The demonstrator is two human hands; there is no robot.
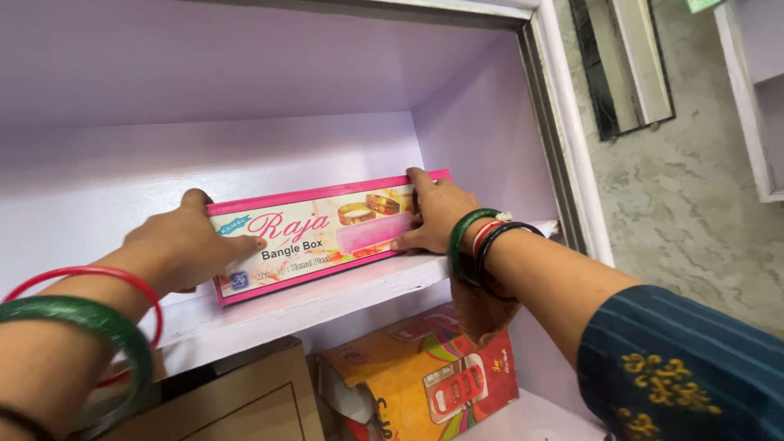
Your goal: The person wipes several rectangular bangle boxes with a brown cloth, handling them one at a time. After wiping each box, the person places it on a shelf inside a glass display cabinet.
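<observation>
Head view into a pale lilac wall cupboard. A long, flat rectangular box with a bright pink border and a printed cream-and-orange lid bearing pictures of gold bangles stood on its long edge on the upper shelf, near the front lip and slightly slanted, its right end close to the right inner wall. The left hand clasped the left end of the box, fingers spread over the printed face and the thumb hooked over the top edge. The right hand held the right end in like fashion, fingers flat against the face and over the upper corner. Both hands were thus closed on the same box. The left wrist carried a red bangle and a green bangle; the right wrist carried green, red and dark bangles. Below the shelf, in the lower compartment, stood a plain brown cardboard carton at left and, just beside it, a yellow-orange printed package with a red picture panel. A dark blue sleeve with yellow embroidery covered the right upper arm
</observation>
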